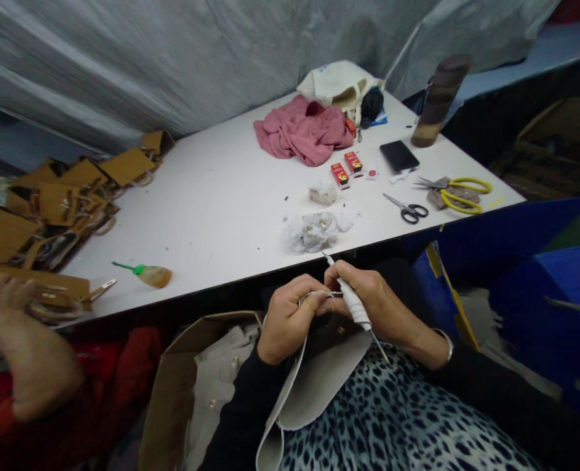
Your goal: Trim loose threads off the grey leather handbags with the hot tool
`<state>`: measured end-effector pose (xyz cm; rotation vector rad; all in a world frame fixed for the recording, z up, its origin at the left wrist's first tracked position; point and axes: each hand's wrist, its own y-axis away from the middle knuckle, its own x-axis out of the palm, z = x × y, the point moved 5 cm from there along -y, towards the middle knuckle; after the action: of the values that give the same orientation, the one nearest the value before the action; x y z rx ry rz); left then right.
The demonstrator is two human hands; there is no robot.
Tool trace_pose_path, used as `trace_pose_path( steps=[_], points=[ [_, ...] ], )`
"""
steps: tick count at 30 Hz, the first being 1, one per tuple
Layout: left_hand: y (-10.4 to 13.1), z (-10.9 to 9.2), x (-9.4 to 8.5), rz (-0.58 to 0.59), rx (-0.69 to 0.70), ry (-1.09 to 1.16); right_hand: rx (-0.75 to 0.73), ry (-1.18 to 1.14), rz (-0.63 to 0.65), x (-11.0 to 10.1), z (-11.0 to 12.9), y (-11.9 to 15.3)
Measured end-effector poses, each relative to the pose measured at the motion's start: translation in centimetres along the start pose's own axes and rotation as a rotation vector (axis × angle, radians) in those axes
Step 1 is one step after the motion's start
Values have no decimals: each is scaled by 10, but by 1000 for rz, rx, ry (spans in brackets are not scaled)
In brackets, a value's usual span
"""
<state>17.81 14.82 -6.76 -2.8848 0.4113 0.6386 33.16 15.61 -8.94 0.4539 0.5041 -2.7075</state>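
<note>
My left hand (290,317) pinches the upper edge of a light grey leather-like piece (319,386), which hangs down over my lap. A small metal fitting shows on the piece just below my fingers. My right hand (371,297) is closed around an awl (353,304) with a white wrapped handle; a thin metal shaft sticks out at its lower end and a short tip points up at the table edge. Pale thread runs between the two hands at the edge of the piece. My fingers partly hide where thread and edge meet.
The white table (221,203) holds wads of thread in plastic (314,230), black scissors (407,209), yellow-handled scissors (461,195), a phone (399,156), a bottle (439,101) and a green-capped oil bottle (152,275). A co-worker's hand (0,297) rests by brown bags (54,196). A cardboard box (169,392) stands at left.
</note>
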Motion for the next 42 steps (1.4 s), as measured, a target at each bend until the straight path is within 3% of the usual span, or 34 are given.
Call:
trace_pose_path(
  steps=[3,8,12,15,17,18,22,24,28,33,39,42],
  points=[
    [7,-4,-11,-99,27,-70,28,47,27,1,1,4],
    [34,2,-64,-586,57,-76,-1,184,-15,5,-13,5],
    [83,5,-100,-958,52,-154,-26,303,-68,9,-26,2],
    [127,-7,-102,-1062,55,-238,-39,338,-88,12,-32,-3],
    [149,-19,-94,-980,59,-253,-42,352,-84,16,-35,-6],
    [155,-24,-87,-860,44,-247,-39,356,-79,17,-37,-8],
    [154,-23,-43,-111,-43,-188,-2,326,-71,22,-43,-12],
    [149,-14,-28,87,-45,-221,20,293,-64,24,-45,-12],
    [132,7,-16,129,-4,-421,48,255,-55,24,-47,-12],
    [121,20,-17,90,50,-656,124,222,-16,21,-55,-10],
    [117,22,-24,-93,110,-710,164,273,29,12,-67,-8],
    [116,25,-23,-135,72,-692,183,357,58,9,-69,-10]
  ],
)
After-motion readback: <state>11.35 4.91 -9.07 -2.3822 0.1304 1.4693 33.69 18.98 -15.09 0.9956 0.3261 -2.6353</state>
